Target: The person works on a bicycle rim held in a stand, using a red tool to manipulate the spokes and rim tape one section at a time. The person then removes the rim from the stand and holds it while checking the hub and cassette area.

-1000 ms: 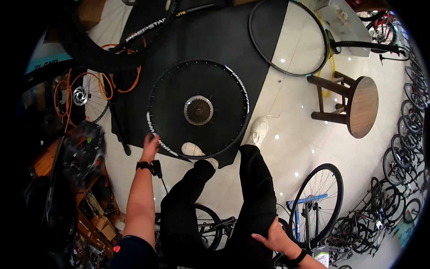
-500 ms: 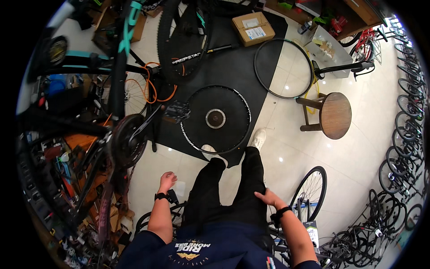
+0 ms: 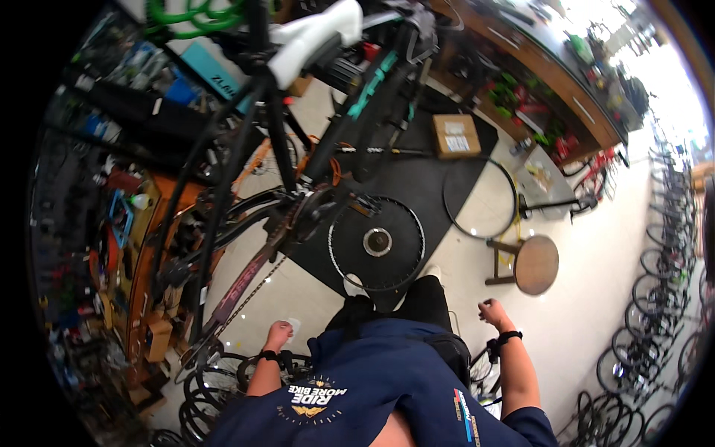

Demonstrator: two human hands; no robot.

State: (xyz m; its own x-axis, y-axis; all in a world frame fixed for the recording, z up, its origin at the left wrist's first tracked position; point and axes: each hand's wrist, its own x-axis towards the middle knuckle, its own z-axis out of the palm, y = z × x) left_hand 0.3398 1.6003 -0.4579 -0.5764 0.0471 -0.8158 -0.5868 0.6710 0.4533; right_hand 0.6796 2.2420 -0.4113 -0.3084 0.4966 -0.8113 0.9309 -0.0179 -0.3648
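My left hand (image 3: 279, 334) hangs low beside my left hip, fingers curled in, with nothing showing in it. On the other side, my right hand (image 3: 493, 313) is held out from my body below a round wooden stool (image 3: 536, 265), empty, its fingers loosely bent and apart. Before my feet a bicycle wheel rim (image 3: 377, 243) lies flat on a black mat (image 3: 424, 179), with a round toothed cassette (image 3: 377, 241) inside its circle. To my left stands a large bicycle frame (image 3: 324, 160) with a crank, a chain and a white saddle (image 3: 316, 41). Neither hand touches any of these.
A cardboard box (image 3: 456, 136) and a bicycle tyre (image 3: 480, 197) lie ahead, near a floor pump (image 3: 551, 205) and a grey bin (image 3: 544, 175). Cluttered shelves (image 3: 141, 246) run along the left. Rows of bicycles (image 3: 655, 290) line the right, and a wooden counter (image 3: 551, 82) stands at the back.
My view has shifted, so the rim and stool appear lower. My right hand has left my thigh and swung outward. My left hand stays low at my side, its fingers more curled.
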